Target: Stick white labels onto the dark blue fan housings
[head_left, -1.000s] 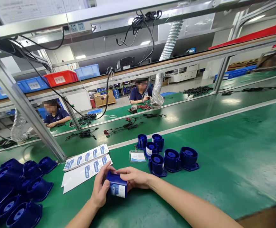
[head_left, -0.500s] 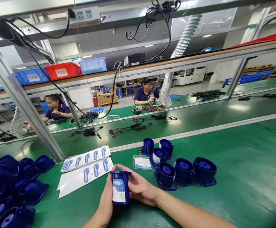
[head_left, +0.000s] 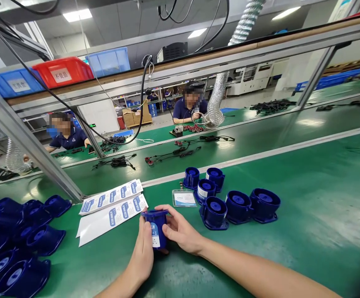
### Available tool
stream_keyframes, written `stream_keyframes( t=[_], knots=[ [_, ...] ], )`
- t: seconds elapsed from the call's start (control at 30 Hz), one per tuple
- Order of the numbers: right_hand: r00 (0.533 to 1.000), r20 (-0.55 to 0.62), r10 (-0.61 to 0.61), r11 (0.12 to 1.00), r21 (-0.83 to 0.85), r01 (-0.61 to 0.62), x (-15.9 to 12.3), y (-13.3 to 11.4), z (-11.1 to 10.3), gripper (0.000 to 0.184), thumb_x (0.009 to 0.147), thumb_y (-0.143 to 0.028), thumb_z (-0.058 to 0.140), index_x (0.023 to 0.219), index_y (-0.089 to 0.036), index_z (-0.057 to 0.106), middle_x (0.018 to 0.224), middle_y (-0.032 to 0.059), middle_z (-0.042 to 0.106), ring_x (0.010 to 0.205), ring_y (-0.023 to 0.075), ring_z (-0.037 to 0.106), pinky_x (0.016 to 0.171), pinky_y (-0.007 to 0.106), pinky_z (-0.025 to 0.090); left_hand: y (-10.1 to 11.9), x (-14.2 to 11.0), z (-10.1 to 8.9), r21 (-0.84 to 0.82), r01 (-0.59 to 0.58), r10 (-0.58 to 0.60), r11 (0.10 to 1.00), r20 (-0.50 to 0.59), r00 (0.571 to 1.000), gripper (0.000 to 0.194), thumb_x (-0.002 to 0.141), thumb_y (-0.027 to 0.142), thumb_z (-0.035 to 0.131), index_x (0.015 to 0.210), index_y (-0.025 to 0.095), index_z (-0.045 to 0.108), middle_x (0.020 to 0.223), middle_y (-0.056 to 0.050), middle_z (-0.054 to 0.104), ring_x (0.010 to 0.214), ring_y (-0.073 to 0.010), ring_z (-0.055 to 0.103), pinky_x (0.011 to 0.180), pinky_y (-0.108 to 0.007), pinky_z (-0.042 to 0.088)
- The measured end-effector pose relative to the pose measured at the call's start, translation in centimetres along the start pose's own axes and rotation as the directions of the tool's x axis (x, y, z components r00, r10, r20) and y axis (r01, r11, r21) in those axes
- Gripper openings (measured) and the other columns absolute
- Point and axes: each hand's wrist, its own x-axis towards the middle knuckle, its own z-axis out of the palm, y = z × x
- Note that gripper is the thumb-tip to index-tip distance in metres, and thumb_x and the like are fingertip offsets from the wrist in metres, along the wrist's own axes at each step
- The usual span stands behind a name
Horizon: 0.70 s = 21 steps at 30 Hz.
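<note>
Between my two hands is a blue plastic pump housing (head_left: 159, 218), its flanged side up, with a blue-and-white label on the side facing me. My left hand (head_left: 143, 248) is closed against its left side, the thumb lying over part of the label. My right hand (head_left: 180, 229) grips the right side, thumb in front and fingers behind, partly hidden. Beyond my left hand lie sheets of printed labels (head_left: 113, 221), overlapping on the green table. To the right stand several blue housings (head_left: 214, 212), at least one showing a white label.
At the left sits a cluster of blue housings (head_left: 23, 275). A clear badge holder (head_left: 184, 198) lies behind my right hand. Beyond the ledge are black cable bundles (head_left: 118, 161). A metal post (head_left: 40, 145) rises at the left; two people work across the line.
My left thumb has come forward over the label, and the housing has turned slightly, showing less of its print. The view has tilted downward. The person at the left has moved a hand.
</note>
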Motion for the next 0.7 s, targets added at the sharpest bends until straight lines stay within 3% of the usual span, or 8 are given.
stream_keyframes(
  t=[0.17,0.3,0.4,0.47,0.57,0.63,0.7],
  knots=[
    [0.999,-0.045,-0.026,0.995,-0.094,0.021,-0.1,-0.7,0.1,0.064,0.096,-0.055,0.075,0.141,-0.021,0.046,0.127,0.0136,0.065,0.113,0.022,0.065,0.097,0.036,0.053,-0.4,0.2,0.1,0.049,-0.107,0.101,0.993,0.114,0.988,0.09,0.103,0.069,0.043,0.168,0.022,0.002,0.158,-0.022,0.043,0.111,-0.0258,0.066,0.077,-0.035,0.065],
    [0.998,-0.047,-0.03,0.99,-0.142,0.023,-0.2,-1.3,-0.4,0.061,0.096,-0.054,0.075,0.141,-0.021,0.049,0.126,0.0125,0.066,0.108,0.0214,0.065,0.094,0.036,0.052,-0.4,0.3,-0.4,0.099,-0.177,0.153,0.979,0.214,0.965,0.089,0.104,0.062,0.046,0.167,0.015,0.003,0.137,-0.02,0.058,0.094,-0.0216,0.064,0.081,-0.037,0.062],
    [0.999,-0.023,-0.024,0.99,-0.142,0.021,-0.2,-1.6,-0.9,0.06,0.095,-0.052,0.077,0.14,-0.021,0.051,0.124,0.0111,0.066,0.107,0.0215,0.064,0.096,0.035,0.05,-0.4,0.5,-1.3,0.168,-0.16,0.11,0.973,0.273,0.956,0.097,0.103,0.058,0.053,0.168,0.013,-0.002,0.12,-0.017,0.064,0.086,-0.0211,0.064,0.084,-0.037,0.06],
    [1.0,-0.007,-0.02,0.991,-0.132,0.019,-0.1,-1.6,-1.2,0.061,0.094,-0.053,0.078,0.14,-0.022,0.05,0.123,0.0105,0.065,0.105,0.0208,0.063,0.094,0.035,0.05,-0.4,0.8,-1.8,0.186,-0.176,0.115,0.967,0.303,0.946,0.109,0.098,0.056,0.063,0.168,0.015,-0.01,0.133,-0.02,0.061,0.108,-0.0275,0.066,0.102,-0.041,0.056],
    [1.0,0.02,-0.005,0.998,-0.067,0.007,0.3,-1.5,-1.4,0.065,0.094,-0.055,0.077,0.141,-0.022,0.047,0.126,0.0114,0.065,0.11,0.0214,0.064,0.097,0.036,0.05,0.1,1.1,-2.1,0.066,-0.206,0.177,0.976,0.305,0.936,0.131,0.089,0.059,0.075,0.166,0.021,-0.024,0.164,-0.021,0.037,0.152,-0.0341,0.042,0.13,-0.048,0.032],
    [0.999,0.037,0.013,1.0,-0.008,-0.012,0.5,-1.4,-1.4,0.066,0.094,-0.055,0.077,0.141,-0.023,0.044,0.126,0.0115,0.064,0.114,0.0219,0.064,0.101,0.038,0.05,0.7,1.1,-1.9,-0.101,-0.117,0.139,0.988,0.253,0.957,0.124,0.092,0.07,0.064,0.165,0.027,-0.027,0.168,-0.018,0.035,0.155,-0.0341,0.04,0.131,-0.052,0.029],
    [0.998,0.054,0.027,0.999,0.017,-0.028,0.5,-1.3,-1.3,0.065,0.093,-0.055,0.078,0.139,-0.022,0.045,0.123,0.0109,0.064,0.114,0.022,0.064,0.101,0.039,0.05,1.4,1.1,-1.6,-0.159,-0.036,0.061,0.987,0.158,0.986,0.104,0.097,0.076,0.047,0.168,0.033,-0.015,0.167,-0.015,0.038,0.152,-0.0334,0.045,0.131,-0.054,0.03]
  ],
)
